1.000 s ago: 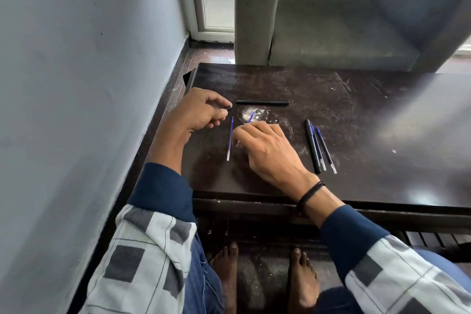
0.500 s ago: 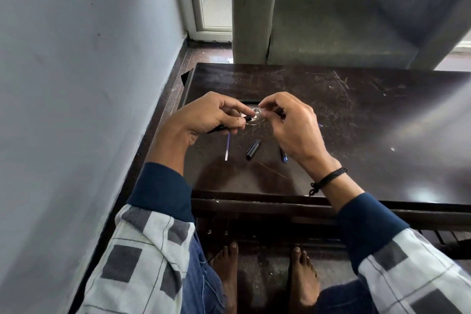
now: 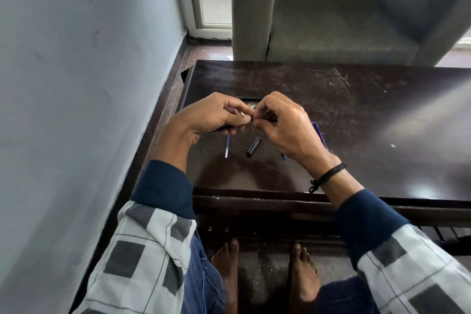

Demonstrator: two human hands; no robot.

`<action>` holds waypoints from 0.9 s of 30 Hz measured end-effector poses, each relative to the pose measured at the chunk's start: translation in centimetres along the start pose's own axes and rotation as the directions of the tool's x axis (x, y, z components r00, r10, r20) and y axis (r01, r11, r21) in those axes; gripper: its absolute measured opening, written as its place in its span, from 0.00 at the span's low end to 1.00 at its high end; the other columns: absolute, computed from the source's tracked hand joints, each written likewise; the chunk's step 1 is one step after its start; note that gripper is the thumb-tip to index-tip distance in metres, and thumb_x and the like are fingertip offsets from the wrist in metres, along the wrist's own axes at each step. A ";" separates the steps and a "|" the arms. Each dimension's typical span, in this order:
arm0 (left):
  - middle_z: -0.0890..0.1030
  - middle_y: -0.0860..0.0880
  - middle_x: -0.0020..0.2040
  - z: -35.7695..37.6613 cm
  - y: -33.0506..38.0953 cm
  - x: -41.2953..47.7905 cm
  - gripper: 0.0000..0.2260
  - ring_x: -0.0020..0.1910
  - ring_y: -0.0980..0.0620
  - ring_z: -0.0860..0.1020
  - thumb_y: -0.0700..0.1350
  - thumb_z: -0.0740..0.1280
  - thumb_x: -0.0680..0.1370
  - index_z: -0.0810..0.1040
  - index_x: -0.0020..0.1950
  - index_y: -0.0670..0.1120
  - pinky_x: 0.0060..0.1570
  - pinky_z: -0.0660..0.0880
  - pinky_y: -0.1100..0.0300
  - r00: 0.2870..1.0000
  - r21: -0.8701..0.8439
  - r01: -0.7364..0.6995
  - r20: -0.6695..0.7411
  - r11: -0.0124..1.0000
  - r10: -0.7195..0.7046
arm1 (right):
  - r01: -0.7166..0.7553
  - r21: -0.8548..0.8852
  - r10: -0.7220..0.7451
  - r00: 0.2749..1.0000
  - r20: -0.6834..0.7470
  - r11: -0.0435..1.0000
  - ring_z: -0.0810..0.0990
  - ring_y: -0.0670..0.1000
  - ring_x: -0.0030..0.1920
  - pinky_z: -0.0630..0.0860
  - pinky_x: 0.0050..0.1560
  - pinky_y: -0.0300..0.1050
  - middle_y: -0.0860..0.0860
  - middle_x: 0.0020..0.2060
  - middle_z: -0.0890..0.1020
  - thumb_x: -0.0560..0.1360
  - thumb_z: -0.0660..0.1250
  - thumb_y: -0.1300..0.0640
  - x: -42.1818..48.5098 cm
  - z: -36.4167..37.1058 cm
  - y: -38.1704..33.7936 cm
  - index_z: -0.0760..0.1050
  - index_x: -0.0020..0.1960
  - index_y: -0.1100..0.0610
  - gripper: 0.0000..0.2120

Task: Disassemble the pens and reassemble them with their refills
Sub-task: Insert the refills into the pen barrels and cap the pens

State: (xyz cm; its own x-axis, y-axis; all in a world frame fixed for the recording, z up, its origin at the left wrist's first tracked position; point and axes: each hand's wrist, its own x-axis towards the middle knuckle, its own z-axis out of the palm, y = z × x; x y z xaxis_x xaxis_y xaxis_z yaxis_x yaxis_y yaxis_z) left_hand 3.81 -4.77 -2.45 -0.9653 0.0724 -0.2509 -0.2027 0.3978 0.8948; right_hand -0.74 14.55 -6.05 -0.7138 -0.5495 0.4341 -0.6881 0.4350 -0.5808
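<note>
We record two hands over the table (image 3: 369, 115), meeting at the fingertips. The left hand (image 3: 216, 117) is curled round one black pen barrel (image 3: 217, 129). The right hand (image 3: 288, 125) pinches that barrel's end between thumb and forefinger. Below them lie one blue refill (image 3: 226, 146) and one short black sleeve (image 3: 253, 147), apart. Blue parts (image 3: 316, 128) show behind the right hand, but we cannot tell how many.

No writing can be read.
The held pen (image 3: 220, 129), the loose pen piece (image 3: 253, 147) and the table (image 3: 356, 109) bear none.
</note>
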 end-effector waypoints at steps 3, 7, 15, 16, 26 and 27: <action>0.80 0.47 0.37 0.3 0.1 0.1 0.07 0.32 0.57 0.74 0.42 0.70 0.78 0.84 0.55 0.46 0.36 0.72 0.63 1.000 0.053 0.007 0.013 0.999 -0.008 | 0.021 -0.012 -0.020 0.999 0.025 1.000 0.78 0.47 0.43 0.78 0.45 0.50 0.46 0.46 0.76 0.71 0.76 0.64 -0.1 -0.2 0.0 0.74 0.47 0.57 0.12; 0.79 0.47 0.37 0.6 0.4 0.2 0.06 0.31 0.57 0.72 0.43 0.69 0.79 0.84 0.54 0.47 0.33 0.69 0.64 0.999 0.094 0.035 0.038 0.995 -0.039 | 0.046 -0.064 -0.042 0.998 0.056 0.997 0.79 0.50 0.42 0.79 0.43 0.54 0.47 0.46 0.75 0.71 0.78 0.60 -0.2 -0.3 0.3 0.73 0.47 0.56 0.14; 0.79 0.48 0.35 0.2 -0.3 0.5 0.05 0.29 0.58 0.72 0.42 0.69 0.80 0.84 0.53 0.47 0.31 0.69 0.66 0.996 0.079 0.083 -0.052 0.993 -0.079 | 0.032 -0.342 -0.028 0.999 0.018 0.939 0.79 0.50 0.49 0.64 0.63 0.50 0.44 0.46 0.81 0.70 0.77 0.49 0.2 -1.7 2.2 0.79 0.50 0.50 0.12; 0.79 0.48 0.35 0.0 -0.5 0.6 0.05 0.29 0.58 0.72 0.42 0.68 0.80 0.84 0.52 0.47 0.30 0.69 0.67 0.995 0.071 0.085 -0.066 0.994 -0.081 | 0.015 -0.354 -0.014 1.000 0.005 0.935 0.79 0.50 0.50 0.62 0.63 0.49 0.44 0.45 0.82 0.71 0.76 0.51 0.3 -2.1 2.5 0.81 0.50 0.49 0.09; 0.79 0.48 0.35 1.5 0.0 1.1 0.05 0.29 0.57 0.73 0.42 0.69 0.79 0.84 0.54 0.46 0.31 0.70 0.65 0.998 0.095 0.060 -0.014 0.994 -0.059 | 0.008 -0.321 0.015 0.998 0.068 0.947 0.82 0.49 0.49 0.70 0.61 0.54 0.42 0.45 0.86 0.74 0.74 0.52 0.5 -1.4 2.3 0.87 0.49 0.45 0.05; 0.79 0.48 0.34 1.6 0.0 1.2 0.05 0.29 0.57 0.73 0.42 0.69 0.79 0.84 0.53 0.46 0.31 0.69 0.65 0.998 0.098 0.061 -0.017 0.993 -0.059 | 0.005 -0.325 0.022 0.997 0.077 0.946 0.82 0.49 0.50 0.70 0.62 0.54 0.42 0.46 0.86 0.74 0.74 0.51 0.5 -1.4 2.3 0.86 0.50 0.44 0.06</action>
State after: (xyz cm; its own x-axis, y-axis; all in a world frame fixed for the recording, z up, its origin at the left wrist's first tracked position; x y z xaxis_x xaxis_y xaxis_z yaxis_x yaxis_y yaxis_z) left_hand 2.86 -3.22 -3.31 -0.9543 0.0329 -0.2969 -0.2437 0.4891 0.8375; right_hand -2.87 16.25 -6.21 -0.7164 -0.5931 0.3674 -0.6963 0.6410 -0.3230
